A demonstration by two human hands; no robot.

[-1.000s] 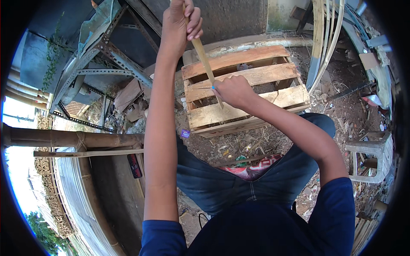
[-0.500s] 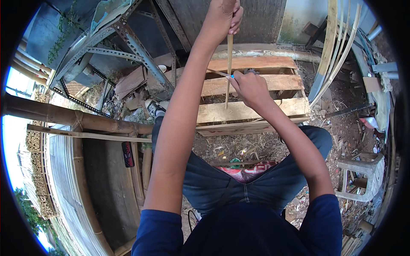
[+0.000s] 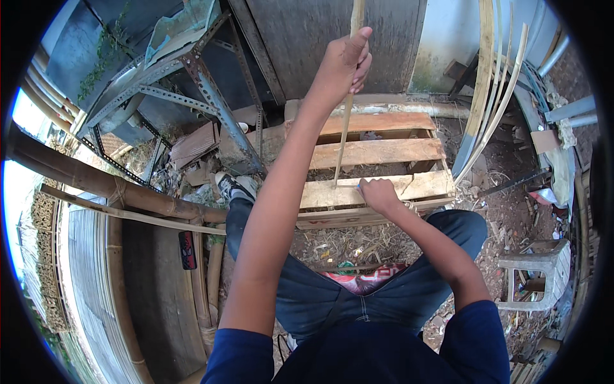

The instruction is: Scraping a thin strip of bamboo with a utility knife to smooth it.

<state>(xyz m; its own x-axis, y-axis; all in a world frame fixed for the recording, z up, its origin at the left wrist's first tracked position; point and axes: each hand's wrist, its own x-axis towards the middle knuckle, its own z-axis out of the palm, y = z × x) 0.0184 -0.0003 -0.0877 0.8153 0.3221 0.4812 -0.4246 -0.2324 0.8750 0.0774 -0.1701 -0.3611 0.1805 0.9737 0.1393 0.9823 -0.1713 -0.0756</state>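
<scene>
My left hand [image 3: 347, 67] is raised and closed around a long bamboo strip [image 3: 344, 137], which stands nearly upright, slightly tilted. Its lower end meets the front slat of a low wooden crate [image 3: 377, 152]. Close to that end, my right hand [image 3: 381, 195] is closed low over the same slat. It grips a knife [image 3: 348, 186] whose thin blade points left towards the strip; a bit of blue shows by the thumb, and the rest of the handle is hidden in the fist. Whether the blade touches the strip I cannot tell.
A rusty metal frame [image 3: 214, 96] stands at the far left. Long bamboo strips [image 3: 505, 96] lean at the right, above a worn plastic stool [image 3: 534, 275]. A phone-like dark red object [image 3: 187, 249] lies on the left bench. Shavings [image 3: 358, 240] litter the ground between my legs.
My right hand has moved down and nearer along the strip, from mid-length to just above its lower end. My left hand sits lower in the picture, still gripping the strip.
</scene>
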